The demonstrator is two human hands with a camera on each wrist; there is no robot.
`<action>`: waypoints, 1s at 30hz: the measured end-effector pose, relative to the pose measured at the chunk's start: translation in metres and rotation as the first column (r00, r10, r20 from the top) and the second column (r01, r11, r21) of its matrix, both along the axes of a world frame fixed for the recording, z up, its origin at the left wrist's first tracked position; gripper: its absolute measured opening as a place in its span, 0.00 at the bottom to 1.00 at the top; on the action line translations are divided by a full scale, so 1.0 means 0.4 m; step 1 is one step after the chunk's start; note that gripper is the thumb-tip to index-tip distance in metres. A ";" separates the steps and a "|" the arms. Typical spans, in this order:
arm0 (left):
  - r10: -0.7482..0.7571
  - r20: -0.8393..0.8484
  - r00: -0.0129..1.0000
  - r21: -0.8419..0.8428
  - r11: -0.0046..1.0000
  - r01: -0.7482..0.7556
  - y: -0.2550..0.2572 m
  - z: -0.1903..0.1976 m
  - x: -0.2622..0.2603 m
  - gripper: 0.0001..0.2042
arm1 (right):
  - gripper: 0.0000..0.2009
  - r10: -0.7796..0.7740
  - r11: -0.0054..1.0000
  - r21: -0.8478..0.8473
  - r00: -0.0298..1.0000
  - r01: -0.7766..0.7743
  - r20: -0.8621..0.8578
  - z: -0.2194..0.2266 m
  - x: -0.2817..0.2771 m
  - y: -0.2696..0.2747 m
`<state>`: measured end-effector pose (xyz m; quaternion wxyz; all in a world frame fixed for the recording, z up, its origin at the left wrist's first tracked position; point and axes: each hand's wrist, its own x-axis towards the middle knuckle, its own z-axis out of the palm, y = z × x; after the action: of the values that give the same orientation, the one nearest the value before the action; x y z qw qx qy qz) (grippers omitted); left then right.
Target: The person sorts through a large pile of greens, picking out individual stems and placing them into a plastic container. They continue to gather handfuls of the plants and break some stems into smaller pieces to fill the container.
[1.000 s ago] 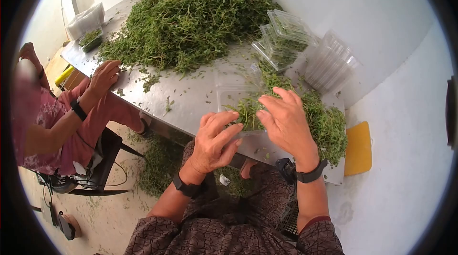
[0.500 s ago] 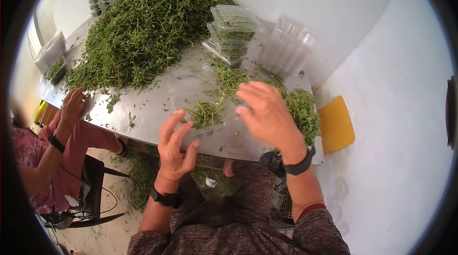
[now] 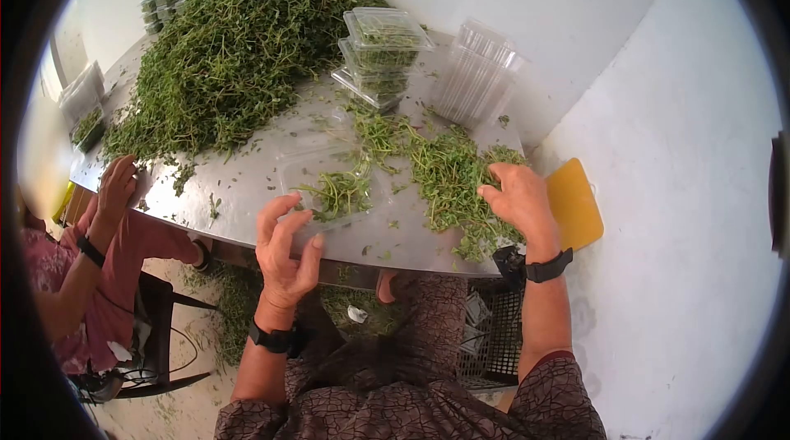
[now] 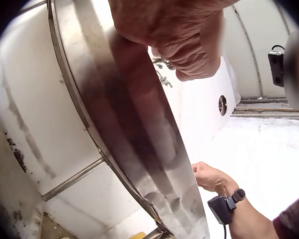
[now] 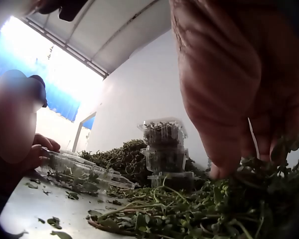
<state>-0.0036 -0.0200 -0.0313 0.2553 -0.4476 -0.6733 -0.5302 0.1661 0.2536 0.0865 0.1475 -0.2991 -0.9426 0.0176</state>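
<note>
Swinging off toward the loose leafy sprigs (image 3: 444, 181), the right hand (image 3: 525, 203) is touching them—whether it's pinching any, I can't tell. The left hand (image 3: 288, 263) is spreading wide beside 1 open, part-filled clamshell (image 3: 344, 221); 3 filled clamshells (image 3: 383, 39) are standing stacked, the big heap (image 3: 230, 53) lying unboxed.

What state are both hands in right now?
Left hand: open, fingers spread and holding nothing, beside the open clear plastic container.
Right hand: fingertips among loose green leafy stems; cannot tell whether it grips any.
</note>
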 end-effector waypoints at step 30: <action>-0.033 0.013 0.999 0.027 0.999 0.033 -0.008 0.000 -0.001 0.19 | 0.07 -0.144 0.705 -0.537 0.647 -0.464 -0.749 0.015 -0.012 -0.001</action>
<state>-0.0038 -0.0233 -0.0314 0.2480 -0.4515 -0.6603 -0.5464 0.1612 0.2532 0.0926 0.3948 -0.2042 -0.7421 0.5017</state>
